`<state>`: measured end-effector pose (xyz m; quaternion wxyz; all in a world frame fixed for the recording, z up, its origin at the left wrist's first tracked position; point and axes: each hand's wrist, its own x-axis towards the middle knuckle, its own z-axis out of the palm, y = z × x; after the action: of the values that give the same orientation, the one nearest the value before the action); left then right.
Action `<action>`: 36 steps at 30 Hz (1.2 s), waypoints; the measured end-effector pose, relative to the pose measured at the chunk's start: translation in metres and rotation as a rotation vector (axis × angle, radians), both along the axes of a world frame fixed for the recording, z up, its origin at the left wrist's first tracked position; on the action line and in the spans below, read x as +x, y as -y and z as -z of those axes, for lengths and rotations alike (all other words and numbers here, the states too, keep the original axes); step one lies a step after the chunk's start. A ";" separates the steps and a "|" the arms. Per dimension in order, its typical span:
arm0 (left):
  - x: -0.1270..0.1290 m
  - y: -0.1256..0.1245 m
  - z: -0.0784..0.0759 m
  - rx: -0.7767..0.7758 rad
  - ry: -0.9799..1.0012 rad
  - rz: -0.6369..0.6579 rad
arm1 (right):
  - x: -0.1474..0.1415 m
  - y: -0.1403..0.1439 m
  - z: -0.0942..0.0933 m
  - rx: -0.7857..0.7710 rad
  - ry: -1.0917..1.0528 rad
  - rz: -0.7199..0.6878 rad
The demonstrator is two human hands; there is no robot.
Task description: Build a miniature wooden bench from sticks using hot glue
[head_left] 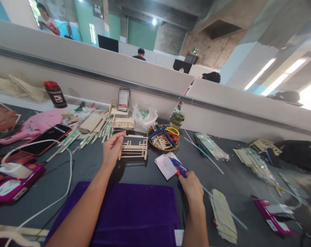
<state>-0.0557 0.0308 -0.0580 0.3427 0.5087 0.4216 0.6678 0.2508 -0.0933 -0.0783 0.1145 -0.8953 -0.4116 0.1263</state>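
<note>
My left hand (111, 147) touches the left end of a small frame built of wooden sticks (133, 148), which stands on the dark table (94, 164); thumb and fingers pinch a stick at its upper corner. My right hand (193, 187) grips a blue and orange glue gun (178, 168), its nozzle pointing left over a white slip of paper (165, 166). A purple mat (135, 212) lies in front of me between my forearms.
A round basket of sticks and pliers (163, 139) and more stick frames (122, 121) stand behind. Chopstick packets (86, 132), a phone (45, 139), white cables (65, 178), pink power banks (14, 185), plastic bags (255, 164). A partition wall (145, 79) bounds the far side; people sit beyond.
</note>
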 end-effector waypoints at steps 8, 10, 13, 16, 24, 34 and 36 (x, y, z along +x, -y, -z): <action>-0.001 -0.001 0.001 0.005 -0.031 -0.007 | 0.031 0.003 0.030 0.310 -0.317 0.073; -0.001 -0.001 0.001 0.008 -0.028 -0.007 | 0.033 0.003 0.031 0.342 -0.245 0.061; -0.001 -0.001 0.001 0.015 -0.024 0.004 | 0.034 0.003 0.031 0.363 -0.199 0.040; 0.000 0.000 0.001 0.014 -0.021 0.003 | 0.033 0.003 0.029 0.380 -0.231 0.026; 0.000 0.000 0.000 -0.013 -0.008 -0.005 | 0.020 0.003 0.020 0.548 -0.516 0.055; 0.000 -0.001 0.002 -0.004 -0.013 0.003 | 0.007 -0.003 0.019 0.523 -0.622 0.011; 0.000 -0.001 0.001 -0.010 -0.014 0.000 | 0.002 -0.003 0.018 0.538 -0.752 0.044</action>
<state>-0.0556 0.0314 -0.0595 0.3422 0.5118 0.4274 0.6620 0.2530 -0.0902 -0.0964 0.4866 -0.7345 -0.3404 0.3286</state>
